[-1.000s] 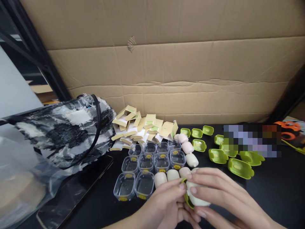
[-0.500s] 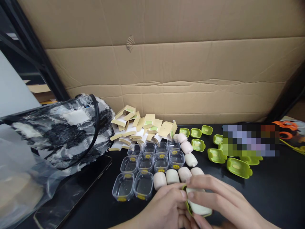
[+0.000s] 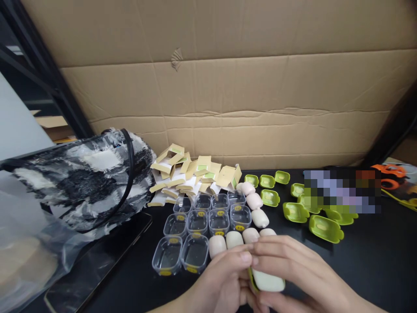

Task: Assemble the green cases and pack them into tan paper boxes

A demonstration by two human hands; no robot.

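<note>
**Both hands closed on 1 cream piece at the near edge**

Head view: the only view here, looking down on a black table (image 3: 374, 261). Low in the middle, the left hand (image 3: 224, 282) and the right hand (image 3: 293, 269) meet around 1 cream rounded piece (image 3: 269, 281), which shows a thin green shell edge (image 3: 250, 276) on its left side. The left hand is curled, thumb and forefinger pinched onto the left end of the piece. The right hand arches over the top, fingers bent down and thumb under it, so the piece is gripped from both sides and held just above the table. Its long axis runs roughly left to right, slightly down toward the right; the exposed cream face lies below the right hand's fingers, on the side nearest the camera. The right hand covers more of it; the left only touches the end.

Just beyond the hands sits a row of 4 cream pieces (image 3: 233, 239), touching side by side, with 3 more (image 3: 254, 201) running away in a line. Left of those stand clear plastic tubs (image 3: 195, 252) with yellow stickers. Open green shells (image 3: 325, 228) are scattered to the right, well apart from the hands. A heap of small cardboard boxes (image 3: 192, 174) lies at the back, against a cardboard sheet (image 3: 228, 87). A black-and-white fuzzy bag (image 3: 81, 178) lies far left.
</note>
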